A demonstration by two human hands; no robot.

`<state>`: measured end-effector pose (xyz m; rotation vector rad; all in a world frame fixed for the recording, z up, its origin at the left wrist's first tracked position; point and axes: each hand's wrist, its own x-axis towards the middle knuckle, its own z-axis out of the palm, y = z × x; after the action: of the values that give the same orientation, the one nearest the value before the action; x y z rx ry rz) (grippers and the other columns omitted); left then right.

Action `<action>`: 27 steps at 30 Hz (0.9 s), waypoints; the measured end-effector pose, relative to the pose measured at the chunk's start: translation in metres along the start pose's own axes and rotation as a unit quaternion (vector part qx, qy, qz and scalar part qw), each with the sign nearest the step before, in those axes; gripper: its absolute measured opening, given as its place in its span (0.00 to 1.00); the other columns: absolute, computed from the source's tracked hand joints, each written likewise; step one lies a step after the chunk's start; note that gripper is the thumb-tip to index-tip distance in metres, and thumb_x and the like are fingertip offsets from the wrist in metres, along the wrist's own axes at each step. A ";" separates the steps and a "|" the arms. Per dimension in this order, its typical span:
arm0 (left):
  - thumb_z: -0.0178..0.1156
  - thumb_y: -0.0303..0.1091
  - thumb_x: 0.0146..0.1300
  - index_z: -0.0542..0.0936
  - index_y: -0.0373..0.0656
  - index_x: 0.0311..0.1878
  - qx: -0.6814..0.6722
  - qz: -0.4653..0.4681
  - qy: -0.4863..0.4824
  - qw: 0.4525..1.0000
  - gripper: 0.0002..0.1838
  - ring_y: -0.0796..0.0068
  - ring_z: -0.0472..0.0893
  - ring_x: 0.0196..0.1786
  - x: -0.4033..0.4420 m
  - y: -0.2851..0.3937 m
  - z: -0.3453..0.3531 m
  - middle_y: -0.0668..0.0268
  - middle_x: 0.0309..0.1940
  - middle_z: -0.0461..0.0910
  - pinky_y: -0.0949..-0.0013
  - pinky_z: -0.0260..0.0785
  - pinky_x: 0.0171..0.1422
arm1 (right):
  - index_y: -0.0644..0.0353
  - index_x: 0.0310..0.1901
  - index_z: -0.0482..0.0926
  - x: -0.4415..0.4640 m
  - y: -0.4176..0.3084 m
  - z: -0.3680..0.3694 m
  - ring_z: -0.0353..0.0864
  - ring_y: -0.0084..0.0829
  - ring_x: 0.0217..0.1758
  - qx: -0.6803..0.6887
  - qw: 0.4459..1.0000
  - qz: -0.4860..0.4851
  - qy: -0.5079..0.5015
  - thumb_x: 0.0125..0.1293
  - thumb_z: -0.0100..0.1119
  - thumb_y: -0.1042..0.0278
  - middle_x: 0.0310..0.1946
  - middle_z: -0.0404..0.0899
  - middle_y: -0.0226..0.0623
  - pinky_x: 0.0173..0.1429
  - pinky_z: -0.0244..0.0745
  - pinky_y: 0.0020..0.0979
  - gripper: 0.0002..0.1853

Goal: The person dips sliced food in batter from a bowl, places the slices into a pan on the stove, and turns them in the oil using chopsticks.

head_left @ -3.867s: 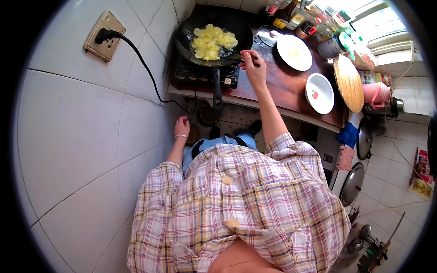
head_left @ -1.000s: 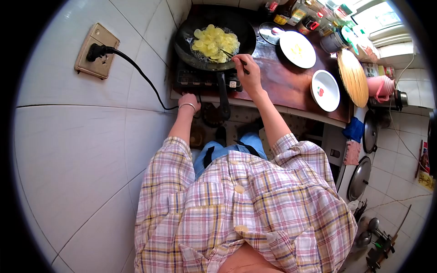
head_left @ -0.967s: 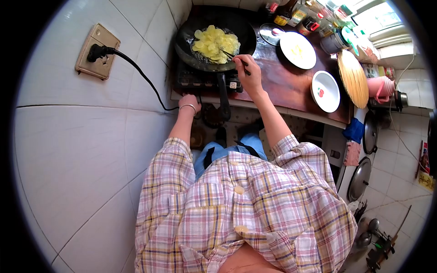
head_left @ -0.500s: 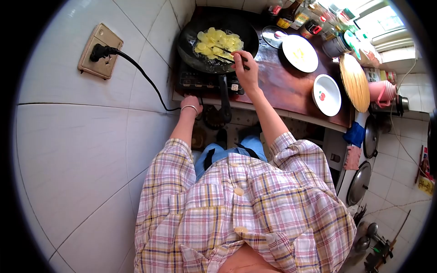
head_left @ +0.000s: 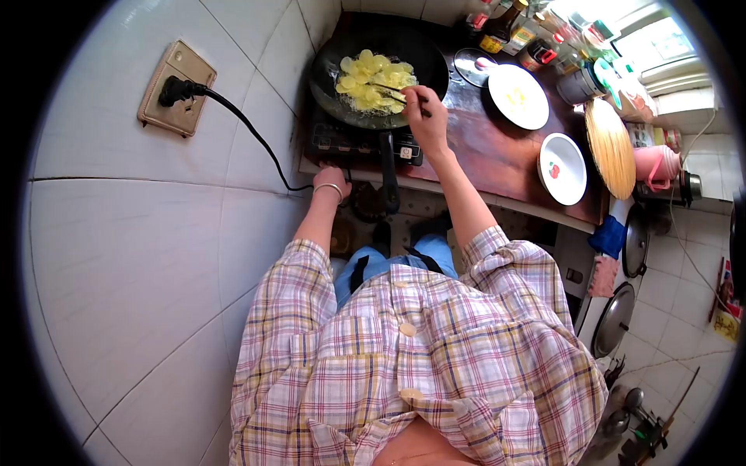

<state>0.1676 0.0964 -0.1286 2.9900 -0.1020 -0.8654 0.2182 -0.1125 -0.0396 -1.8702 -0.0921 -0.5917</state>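
Observation:
My right hand (head_left: 427, 118) is closed round dark chopsticks (head_left: 391, 92), whose tips reach among the pale yellow slices (head_left: 373, 71). Those slices lie in bubbling liquid in a black wok (head_left: 330, 93). The wok stands on a black cooktop (head_left: 330, 138), its handle (head_left: 389, 175) pointing toward me. At the counter's front edge, left of that handle, is my left hand (head_left: 332, 179), with a bracelet at the wrist. Its fingers are partly hidden, and whether they hold anything does not show.
Right of the wok are a white plate (head_left: 528, 109) with yellow bits, a white bowl (head_left: 561, 182) and a round woven lid (head_left: 610, 151). Bottles (head_left: 501, 29) line the back. A black cord (head_left: 249, 124) runs from the wall socket (head_left: 167, 113) toward the counter.
My left hand has risen from beside my body to the counter edge. My right hand has kept hold of the chopsticks, which have shifted among the slices. The view has moved slightly.

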 end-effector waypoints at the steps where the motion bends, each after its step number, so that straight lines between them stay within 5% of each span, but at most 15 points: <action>1: 0.61 0.48 0.52 0.70 0.34 0.58 0.000 0.000 0.001 1.000 0.35 0.61 0.75 0.57 0.003 -0.001 0.001 0.42 0.63 0.62 0.66 0.71 0.56 | 0.64 0.38 0.77 -0.002 -0.004 0.001 0.77 0.20 0.24 0.033 0.999 0.006 -0.022 0.65 0.54 0.71 0.31 0.77 0.36 0.28 0.69 0.21 0.06; 2: 0.61 0.49 0.52 0.69 0.34 0.60 0.005 0.006 -0.014 1.000 0.36 0.61 0.75 0.57 0.005 -0.002 0.002 0.42 0.63 0.62 0.65 0.71 0.56 | 0.63 0.35 0.77 -0.004 -0.007 0.002 0.78 0.35 0.28 0.028 0.999 -0.014 -0.033 0.62 0.56 0.73 0.29 0.77 0.41 0.31 0.70 0.29 0.04; 3: 0.61 0.49 0.52 0.68 0.33 0.61 0.009 0.011 -0.029 0.999 0.37 0.60 0.74 0.58 0.006 -0.002 0.002 0.42 0.63 0.62 0.65 0.71 0.57 | 0.63 0.35 0.77 -0.004 -0.003 0.001 0.78 0.35 0.28 0.028 0.999 -0.013 -0.034 0.62 0.56 0.73 0.29 0.77 0.41 0.31 0.70 0.29 0.04; 5: 0.61 0.49 0.52 0.67 0.33 0.61 0.009 0.019 -0.038 0.999 0.38 0.60 0.74 0.58 0.007 -0.004 0.002 0.41 0.63 0.61 0.65 0.70 0.57 | 0.63 0.35 0.78 -0.002 0.004 -0.003 0.78 0.32 0.28 -0.036 0.999 0.008 0.021 0.62 0.56 0.73 0.29 0.77 0.40 0.30 0.70 0.27 0.03; 6: 0.61 0.49 0.52 0.66 0.32 0.62 0.011 0.027 -0.047 0.998 0.38 0.59 0.74 0.58 0.008 -0.004 0.002 0.40 0.63 0.60 0.65 0.70 0.58 | 0.64 0.37 0.77 0.001 0.002 -0.004 0.76 0.18 0.23 -0.019 0.999 -0.010 0.038 0.66 0.54 0.71 0.27 0.77 0.32 0.27 0.68 0.20 0.06; 11: 0.61 0.49 0.52 0.64 0.29 0.62 0.000 0.010 -0.015 1.000 0.40 0.59 0.71 0.61 0.005 -0.002 0.003 0.38 0.64 0.57 0.65 0.69 0.59 | 0.63 0.37 0.78 0.011 -0.005 -0.009 0.76 0.17 0.24 0.043 0.996 0.039 0.072 0.66 0.53 0.70 0.27 0.78 0.31 0.27 0.68 0.20 0.07; 13: 0.61 0.49 0.52 0.63 0.29 0.63 -0.008 0.008 -0.033 0.999 0.41 0.60 0.70 0.62 0.003 -0.001 -0.001 0.38 0.64 0.57 0.66 0.69 0.59 | 0.63 0.36 0.78 0.014 0.016 -0.009 0.78 0.29 0.26 -0.008 0.995 0.015 0.100 0.63 0.55 0.73 0.29 0.77 0.40 0.30 0.71 0.26 0.04; 14: 0.61 0.49 0.52 0.62 0.29 0.63 -0.005 0.004 -0.027 1.000 0.41 0.60 0.71 0.61 0.002 0.000 -0.002 0.38 0.64 0.57 0.66 0.69 0.59 | 0.64 0.37 0.78 0.013 0.024 -0.009 0.76 0.17 0.24 -0.063 0.995 -0.026 0.073 0.66 0.53 0.69 0.26 0.79 0.31 0.28 0.68 0.19 0.07; 18: 0.61 0.48 0.52 0.67 0.30 0.61 0.015 0.014 0.010 1.000 0.38 0.59 0.75 0.57 -0.002 0.002 -0.003 0.40 0.63 0.60 0.65 0.70 0.58 | 0.64 0.38 0.78 -0.001 0.005 -0.012 0.78 0.17 0.26 0.056 0.995 0.073 0.026 0.66 0.53 0.69 0.28 0.80 0.31 0.31 0.70 0.18 0.08; 27: 0.61 0.48 0.52 0.73 0.34 0.55 0.023 0.011 -0.007 1.000 0.32 0.61 0.75 0.56 -0.007 0.006 -0.011 0.43 0.60 0.66 0.66 0.70 0.57 | 0.60 0.42 0.79 0.007 0.012 -0.002 0.77 0.18 0.27 0.085 0.994 0.063 0.016 0.66 0.54 0.68 0.34 0.78 0.32 0.31 0.70 0.18 0.07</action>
<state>0.1672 0.0912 -0.1156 3.0198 -0.1567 -0.8936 0.2273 -0.1202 -0.0466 -1.6862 -0.0023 -0.5109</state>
